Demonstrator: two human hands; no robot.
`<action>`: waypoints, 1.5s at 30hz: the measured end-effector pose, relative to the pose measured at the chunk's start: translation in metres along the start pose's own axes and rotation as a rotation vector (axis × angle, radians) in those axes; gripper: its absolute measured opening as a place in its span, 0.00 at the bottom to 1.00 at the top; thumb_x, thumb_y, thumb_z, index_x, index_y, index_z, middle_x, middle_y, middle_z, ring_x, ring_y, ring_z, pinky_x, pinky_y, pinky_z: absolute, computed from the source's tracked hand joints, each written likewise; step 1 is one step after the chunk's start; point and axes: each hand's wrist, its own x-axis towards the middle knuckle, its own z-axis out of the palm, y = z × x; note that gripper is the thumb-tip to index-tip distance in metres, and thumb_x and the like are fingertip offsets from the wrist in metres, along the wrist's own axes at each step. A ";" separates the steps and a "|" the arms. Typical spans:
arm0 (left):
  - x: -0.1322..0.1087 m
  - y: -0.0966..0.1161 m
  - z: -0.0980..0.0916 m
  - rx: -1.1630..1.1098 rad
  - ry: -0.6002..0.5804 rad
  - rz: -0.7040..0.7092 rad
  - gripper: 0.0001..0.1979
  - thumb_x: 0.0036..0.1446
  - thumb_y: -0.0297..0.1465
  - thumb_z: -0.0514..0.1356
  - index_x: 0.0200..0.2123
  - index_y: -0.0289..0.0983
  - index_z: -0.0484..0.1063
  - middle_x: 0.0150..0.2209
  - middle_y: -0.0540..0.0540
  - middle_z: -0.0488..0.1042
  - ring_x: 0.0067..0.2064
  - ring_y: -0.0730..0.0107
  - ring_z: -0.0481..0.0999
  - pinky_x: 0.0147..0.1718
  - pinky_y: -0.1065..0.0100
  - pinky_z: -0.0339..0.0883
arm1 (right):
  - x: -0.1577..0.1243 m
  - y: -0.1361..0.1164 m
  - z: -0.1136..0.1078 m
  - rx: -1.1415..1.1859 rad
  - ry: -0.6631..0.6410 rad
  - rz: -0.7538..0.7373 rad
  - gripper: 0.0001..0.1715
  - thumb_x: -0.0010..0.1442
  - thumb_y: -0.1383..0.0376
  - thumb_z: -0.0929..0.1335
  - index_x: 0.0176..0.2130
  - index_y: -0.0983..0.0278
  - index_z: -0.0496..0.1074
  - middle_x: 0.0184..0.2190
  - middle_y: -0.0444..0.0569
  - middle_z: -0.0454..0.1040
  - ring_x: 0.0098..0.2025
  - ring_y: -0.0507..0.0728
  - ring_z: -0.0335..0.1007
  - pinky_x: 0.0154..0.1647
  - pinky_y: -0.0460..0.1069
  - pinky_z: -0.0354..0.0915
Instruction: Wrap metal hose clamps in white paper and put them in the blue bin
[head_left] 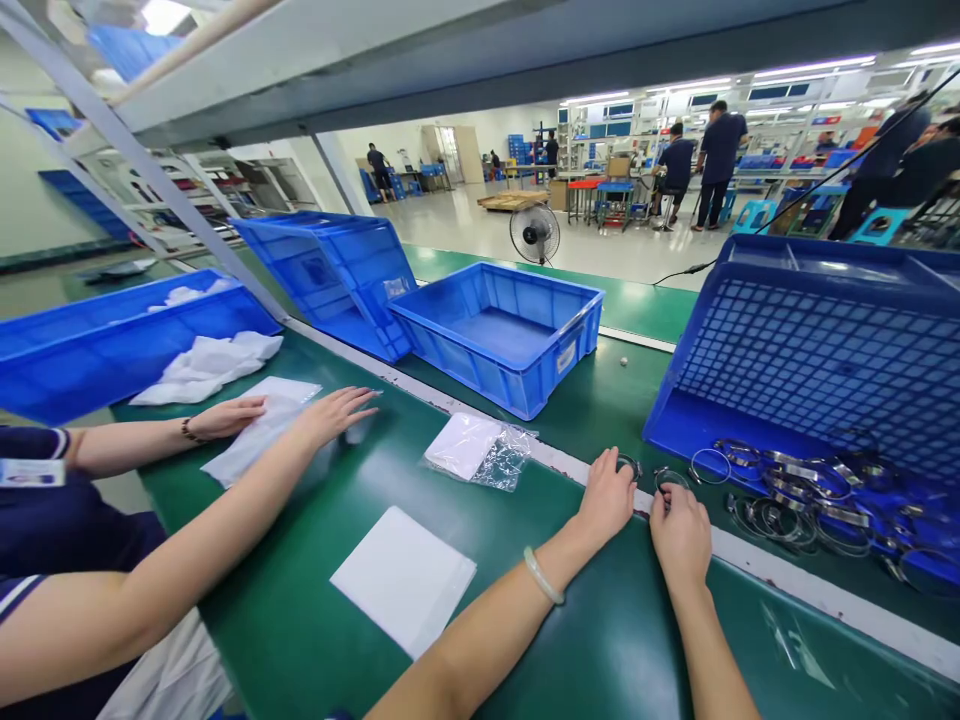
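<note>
My left hand (608, 492), with a pale bangle (543, 577) on its wrist, has its fingers closed on a small metal ring clamp (630, 466) at the white strip of the green table. Just right of it, my right hand (681, 520) pinches another ring clamp (670, 477). A pile of metal ring clamps (814, 500) lies to the right, partly inside a tipped blue crate (817, 370). Left of my hands are a clear bag with a white piece in it (465, 445) and a stack of white sheets (405, 580).
At the left, a co-worker's two hands (330, 415) handle a white bag (259, 435). An upright blue bin (499, 340) stands behind the clear bag. Further left is a long blue bin (135, 345) with white cloth-like pieces (210, 365). A shelf beam crosses overhead.
</note>
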 end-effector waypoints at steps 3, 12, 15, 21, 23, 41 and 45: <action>0.002 0.000 -0.004 -0.141 0.056 -0.004 0.03 0.57 0.25 0.54 0.32 0.34 0.66 0.58 0.34 0.60 0.64 0.54 0.53 0.63 0.51 0.46 | 0.001 0.000 -0.001 0.152 0.023 0.041 0.16 0.59 0.60 0.59 0.35 0.65 0.72 0.35 0.57 0.71 0.36 0.62 0.65 0.42 0.56 0.59; -0.031 0.006 -0.018 -0.881 0.164 -0.195 0.18 0.60 0.46 0.50 0.32 0.36 0.62 0.53 0.36 0.68 0.50 0.57 0.71 0.42 0.60 0.68 | -0.039 -0.014 -0.009 0.728 0.094 0.210 0.20 0.57 0.49 0.64 0.36 0.63 0.66 0.29 0.49 0.72 0.31 0.57 0.69 0.35 0.51 0.67; -0.062 0.017 -0.024 -1.079 0.113 -0.255 0.20 0.58 0.47 0.51 0.25 0.36 0.58 0.49 0.33 0.71 0.46 0.55 0.74 0.40 0.61 0.66 | -0.062 -0.027 -0.016 0.827 0.042 0.203 0.20 0.54 0.49 0.67 0.34 0.64 0.68 0.30 0.48 0.72 0.31 0.57 0.70 0.35 0.51 0.67; -0.106 0.036 -0.028 -1.532 0.075 -0.459 0.24 0.51 0.46 0.61 0.20 0.36 0.55 0.40 0.35 0.76 0.41 0.57 0.76 0.40 0.63 0.62 | -0.105 -0.043 -0.028 0.916 -0.073 0.238 0.18 0.56 0.51 0.68 0.35 0.64 0.71 0.28 0.45 0.70 0.29 0.53 0.65 0.32 0.48 0.64; -0.116 0.037 -0.028 -1.516 0.091 -0.491 0.26 0.51 0.48 0.61 0.18 0.36 0.54 0.35 0.38 0.76 0.35 0.61 0.76 0.37 0.63 0.61 | -0.118 -0.045 -0.032 0.935 -0.107 0.256 0.18 0.56 0.52 0.68 0.36 0.64 0.71 0.28 0.45 0.69 0.29 0.53 0.64 0.32 0.47 0.63; -0.163 0.039 -0.040 -1.400 0.042 -0.745 0.27 0.48 0.51 0.61 0.17 0.38 0.53 0.14 0.55 0.57 0.15 0.79 0.56 0.15 0.73 0.44 | -0.179 -0.070 -0.056 1.063 -0.402 0.194 0.13 0.59 0.57 0.69 0.41 0.62 0.69 0.35 0.49 0.71 0.37 0.56 0.69 0.41 0.50 0.67; -0.167 0.046 -0.040 -1.067 0.077 -0.633 0.28 0.49 0.56 0.57 0.22 0.36 0.60 0.17 0.55 0.59 0.18 0.80 0.57 0.18 0.74 0.49 | -0.179 -0.071 -0.059 0.958 -0.411 0.055 0.09 0.60 0.59 0.67 0.35 0.62 0.72 0.33 0.48 0.69 0.37 0.55 0.67 0.40 0.48 0.65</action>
